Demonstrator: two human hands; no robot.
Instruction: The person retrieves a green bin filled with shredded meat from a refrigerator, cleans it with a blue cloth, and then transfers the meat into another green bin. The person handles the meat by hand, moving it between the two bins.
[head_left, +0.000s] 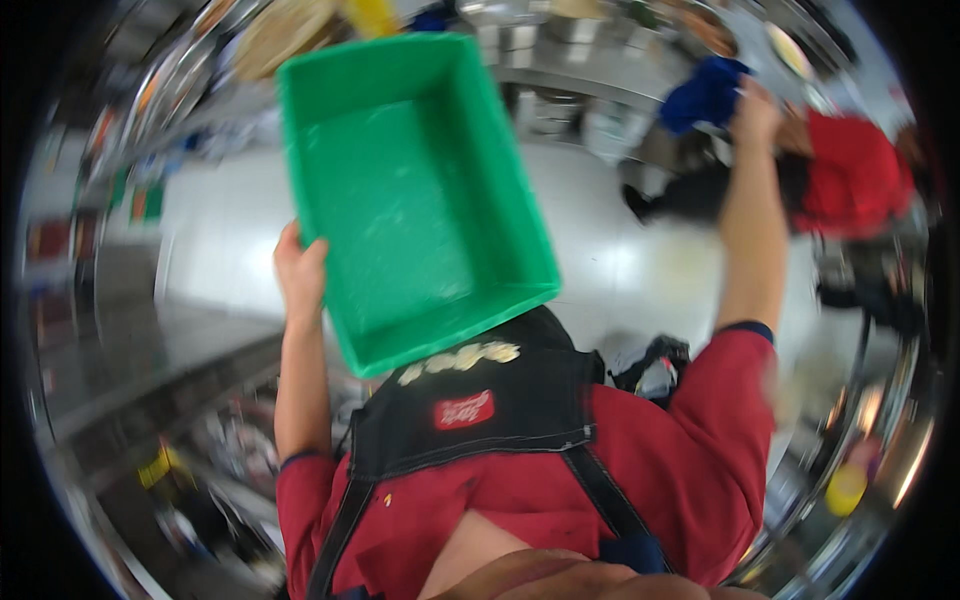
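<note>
A deep, rectangular green plastic bin (397, 217), with nothing but a few wet-looking marks on its bottom, is tilted in front of my chest. My left hand (300, 262) grips its left wall, thumb over the rim and the other fingers mostly hidden behind. My right arm reaches out to the upper right, away from the bin. Blurred at its end, my right hand (756, 112) is beside a dark blue cloth (701, 94); whether it holds the cloth cannot be made out.
A person in a red shirt (847, 176) stands at the right. Steel counters (585, 71) with containers run along the top. At the left is another steel surface (127, 345). A black bag (664, 360) lies beyond my right side, above the pale floor (607, 255).
</note>
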